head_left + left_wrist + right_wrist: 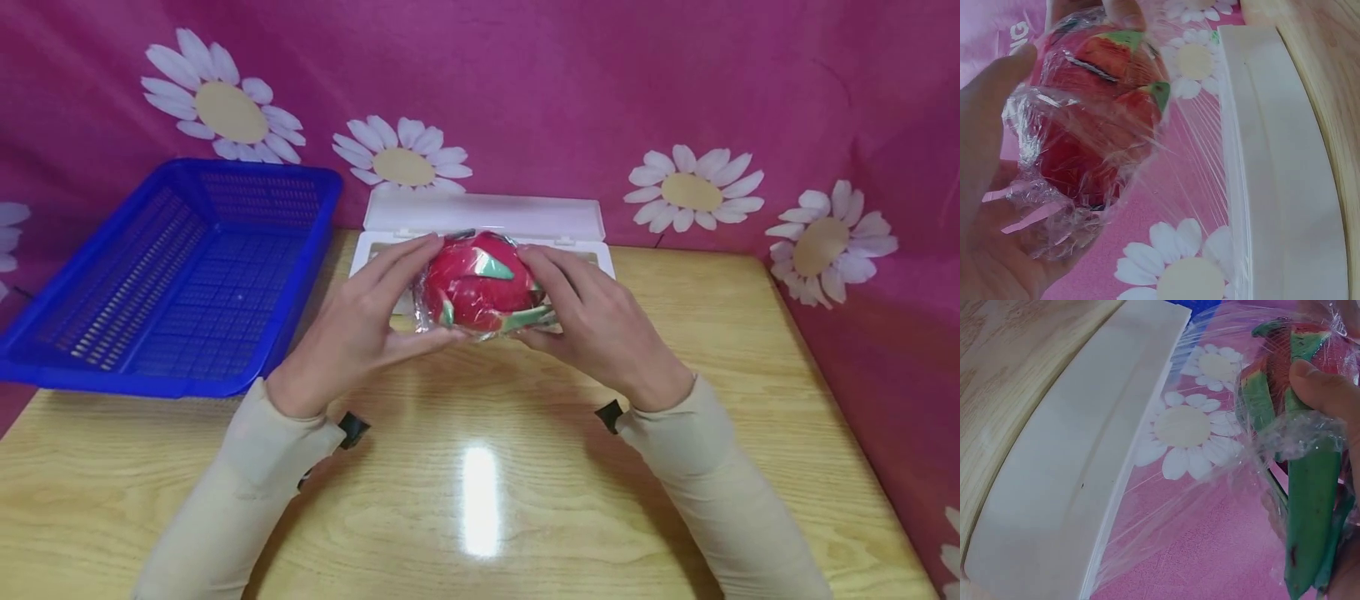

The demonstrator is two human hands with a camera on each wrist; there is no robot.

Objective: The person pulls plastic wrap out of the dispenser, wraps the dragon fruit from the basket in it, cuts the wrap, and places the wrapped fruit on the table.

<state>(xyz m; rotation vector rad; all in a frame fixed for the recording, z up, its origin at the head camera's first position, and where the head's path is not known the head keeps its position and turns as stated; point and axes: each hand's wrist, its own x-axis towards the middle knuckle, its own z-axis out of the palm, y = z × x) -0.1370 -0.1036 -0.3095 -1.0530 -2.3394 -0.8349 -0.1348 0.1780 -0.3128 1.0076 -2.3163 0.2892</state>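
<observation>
A red dragon fruit [483,287] with green scales is held up between both hands, partly covered in crinkled cling film. My left hand [352,317] grips its left end, thumb below and fingers over the top. At the opposite end my right hand [603,325] grips it in the same way, the thumb pressing near a green scale [1313,506] in the right wrist view. Behind the fruit stands a white cling film dispenser [483,214] with its lid raised. Stretched film [1194,156] runs between fruit and dispenser in the left wrist view. The hands and fruit hide the dispenser's middle.
A blue plastic basket [168,387] stands on the left of the wooden table [480,417]. Pink cloth with white daisies [540,92] hangs behind the table and along its right side.
</observation>
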